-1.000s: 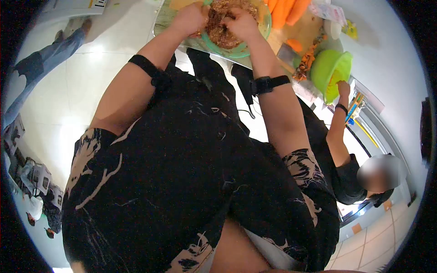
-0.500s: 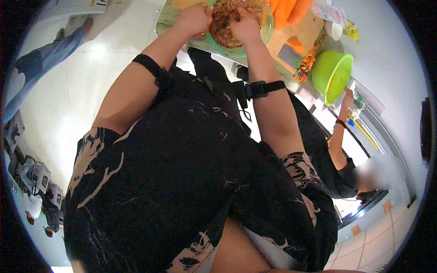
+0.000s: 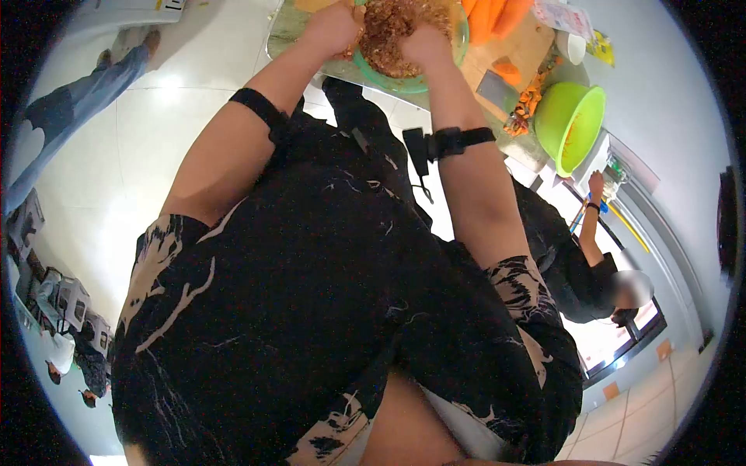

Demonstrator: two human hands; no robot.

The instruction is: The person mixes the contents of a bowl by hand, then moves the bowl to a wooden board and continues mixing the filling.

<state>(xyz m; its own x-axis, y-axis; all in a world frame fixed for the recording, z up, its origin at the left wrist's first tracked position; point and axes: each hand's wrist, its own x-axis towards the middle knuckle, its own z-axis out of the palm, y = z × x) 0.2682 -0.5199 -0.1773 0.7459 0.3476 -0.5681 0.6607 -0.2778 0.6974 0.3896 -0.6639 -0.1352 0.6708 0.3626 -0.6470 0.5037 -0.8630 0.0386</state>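
Note:
A clear greenish bowl (image 3: 398,84) at the top centre holds a brown, crumbly mixture (image 3: 386,39). My left hand (image 3: 336,29) is curled at the bowl's left rim, its fingers closed; whether anything is inside them is hidden. Inside the bowl's right part, my right hand (image 3: 426,48) touches the mixture, its fingertips hidden in it or behind the hand. Orange carrots (image 3: 489,19) lie just right of the bowl on a wooden board (image 3: 536,48).
A green basin (image 3: 569,128) stands at the counter's right, near orange and dark peelings (image 3: 524,105), a grey flat blade (image 3: 496,92) and a white cup (image 3: 572,48). A co-worker (image 3: 575,272) in black stands at the right. Other people are at the left.
My right hand has shifted slightly right and its fingers are less visible. My left hand stays near the rim. The co-worker's arm and head have moved lower or away from the basin.

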